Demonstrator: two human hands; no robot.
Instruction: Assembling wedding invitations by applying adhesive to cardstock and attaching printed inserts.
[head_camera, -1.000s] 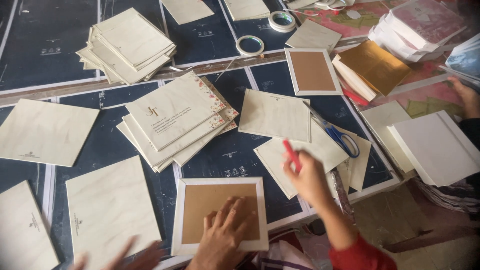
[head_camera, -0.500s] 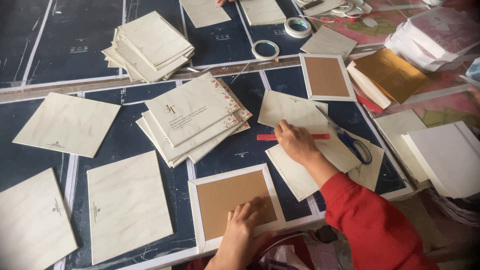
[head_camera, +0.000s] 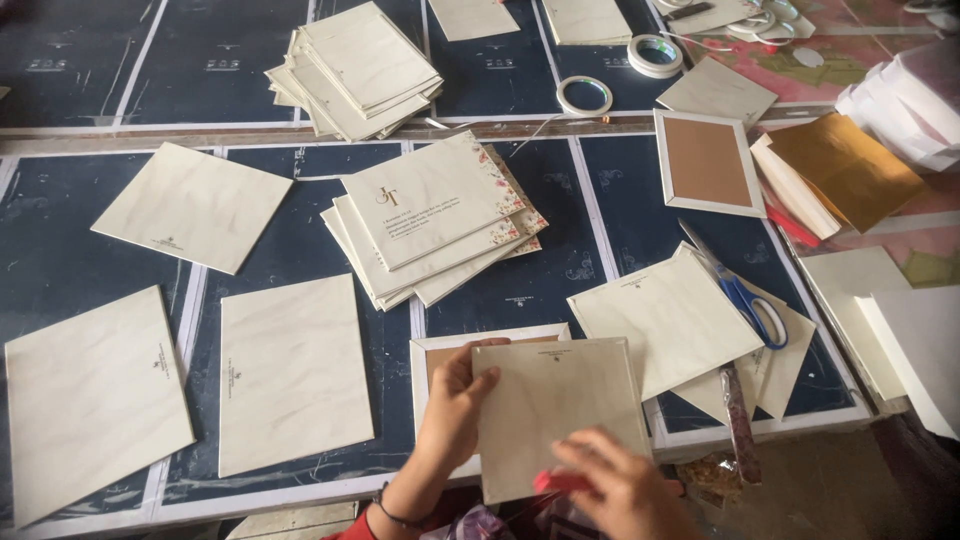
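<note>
The left hand (head_camera: 455, 405) grips the left edge of a cream card (head_camera: 560, 415), thumb on top and fingers underneath, so it is clamped on the card. The right hand (head_camera: 625, 490) lies on the card's lower right corner, fingers closed around a small red object (head_camera: 557, 482); what that object is cannot be told. The card sits at the bottom centre of the view, covering most of a white frame with a brown centre (head_camera: 440, 352) that peeks out at its 10 o'clock. At 2 o'clock from the card lies a loose heap of cream sheets (head_camera: 665, 320), with blue-handled scissors (head_camera: 745, 295) resting on its right side. At 12 o'clock a fanned stack of printed cards (head_camera: 430, 225) with floral edges spreads across the dark mat (head_camera: 60, 230). At 9 o'clock two single cream sheets (head_camera: 290, 370) lie flat side by side. Farther out at 11 o'clock stands another stack (head_camera: 360, 65), at 1 o'clock a second frame (head_camera: 707, 162), and beyond it tape rolls (head_camera: 585, 95).
</note>
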